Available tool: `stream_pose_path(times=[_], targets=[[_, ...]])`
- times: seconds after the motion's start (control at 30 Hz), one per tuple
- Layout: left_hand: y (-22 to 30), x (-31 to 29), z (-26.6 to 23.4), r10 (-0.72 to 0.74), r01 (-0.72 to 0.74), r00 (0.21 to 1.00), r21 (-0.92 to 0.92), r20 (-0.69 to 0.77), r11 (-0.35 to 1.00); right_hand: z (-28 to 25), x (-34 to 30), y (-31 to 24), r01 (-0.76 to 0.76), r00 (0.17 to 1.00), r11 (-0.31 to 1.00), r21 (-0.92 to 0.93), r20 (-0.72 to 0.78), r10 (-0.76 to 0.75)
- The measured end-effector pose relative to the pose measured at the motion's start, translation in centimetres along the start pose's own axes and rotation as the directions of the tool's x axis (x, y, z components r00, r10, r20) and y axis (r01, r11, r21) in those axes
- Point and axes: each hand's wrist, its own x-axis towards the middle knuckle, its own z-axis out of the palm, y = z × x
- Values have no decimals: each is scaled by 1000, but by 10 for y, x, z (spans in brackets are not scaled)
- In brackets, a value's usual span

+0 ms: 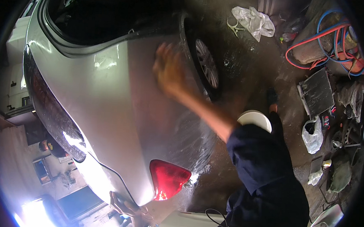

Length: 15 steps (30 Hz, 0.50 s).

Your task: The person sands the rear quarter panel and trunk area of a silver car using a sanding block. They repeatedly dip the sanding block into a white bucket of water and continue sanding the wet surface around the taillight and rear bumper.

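Observation:
A silver car fills the left and middle of the view, with its rear side panel looking dull and wet. My right hand is against that panel, above the wheel; it is blurred by motion, and whether anything lies under its fingers cannot be made out. Fingers stretched, my left hand rests on the car's rear edge near the red tail light. The underside of that hand is hidden.
Beside my right arm stands a white bucket on the wet floor. Red and blue hoses coil around a cylinder at the far right. Plastic bags and assorted parts lie along the right. Another person is at the left, beyond the car.

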Motion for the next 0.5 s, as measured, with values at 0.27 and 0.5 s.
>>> stream_pose_path(times=[0.27,0.5], targets=[[0,7,9,34,-35,999,-45,-22,998,-25,33,70,-61,994,980,192,99,42],[1,-2,-4,2,-2,1000,11,-15,1000,-40,-154,38,167,963,833,527,93,-252]])
